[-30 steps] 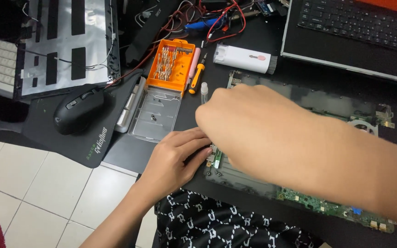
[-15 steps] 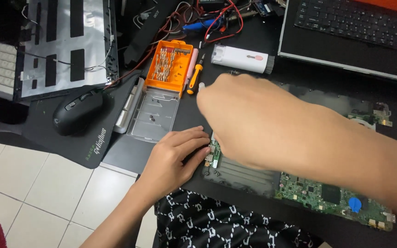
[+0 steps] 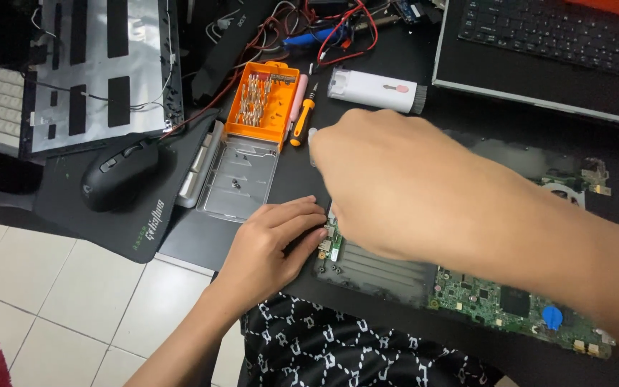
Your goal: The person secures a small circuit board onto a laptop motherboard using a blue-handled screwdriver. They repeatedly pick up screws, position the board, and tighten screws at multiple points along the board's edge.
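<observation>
Fingers (image 3: 302, 215) of the left hand (image 3: 270, 247) lie flat and open against the green circuit board (image 3: 481, 294) — the right hand (image 3: 402, 179) hovers above it, grip hidden, on the dark tabletop (image 3: 291, 175).

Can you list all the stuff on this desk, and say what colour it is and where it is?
circuit board: one, green and dark, front right, partly under the right hand
bit case: one, orange, top middle, full of metal bits
clear lid: one, see-through grey, just below the bit case
screwdriver: one, orange and black, right of the bit case
white tool: one, white with a dark end, top middle
mouse: one, black, left, on a black mouse pad
laptop keyboard: one, black, top right
silver panel: one, silver with black strips, top left
wires: several, red and black, top middle
left hand: fingers flat at the board's left edge
right hand: over the board; grip hidden
</observation>
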